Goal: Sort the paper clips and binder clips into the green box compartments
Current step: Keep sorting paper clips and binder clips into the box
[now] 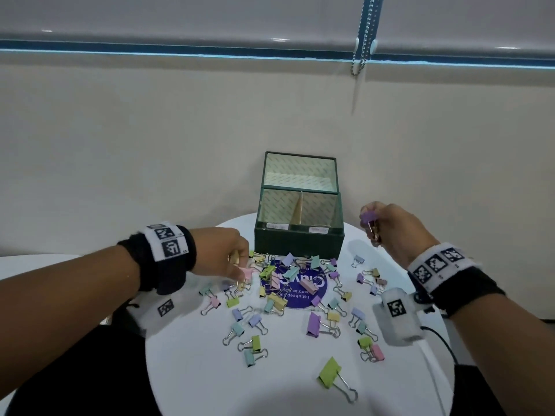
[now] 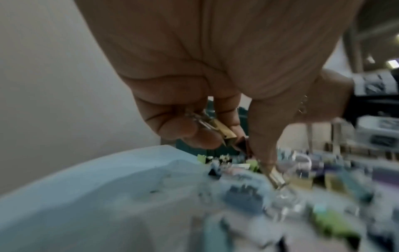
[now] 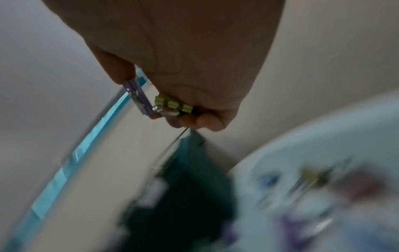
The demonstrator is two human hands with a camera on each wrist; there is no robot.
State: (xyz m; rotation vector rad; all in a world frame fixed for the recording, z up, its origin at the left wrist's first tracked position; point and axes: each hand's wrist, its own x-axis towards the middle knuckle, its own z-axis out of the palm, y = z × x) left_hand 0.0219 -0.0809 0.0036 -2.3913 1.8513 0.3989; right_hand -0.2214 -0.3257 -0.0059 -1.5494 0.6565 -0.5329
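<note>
The green box (image 1: 298,240) stands open at the far side of the round white table (image 1: 192,370), with a divider between two front compartments and its lid upright behind. Pastel binder clips (image 1: 300,295) lie scattered in front of it. My left hand (image 1: 232,256) is low at the pile's left edge; it holds a yellow binder clip (image 2: 222,132) in curled fingers and pinches a pink binder clip (image 1: 246,273). My right hand (image 1: 387,226) is raised to the right of the box, gripping a purple binder clip (image 1: 368,218) and a green binder clip (image 3: 172,104).
A round purple sticker (image 1: 295,291) lies under the pile in the table's middle. A large green binder clip (image 1: 330,372) sits alone near the front. A beige wall is close behind the box. A bead chain (image 1: 365,31) hangs from the blind at upper right.
</note>
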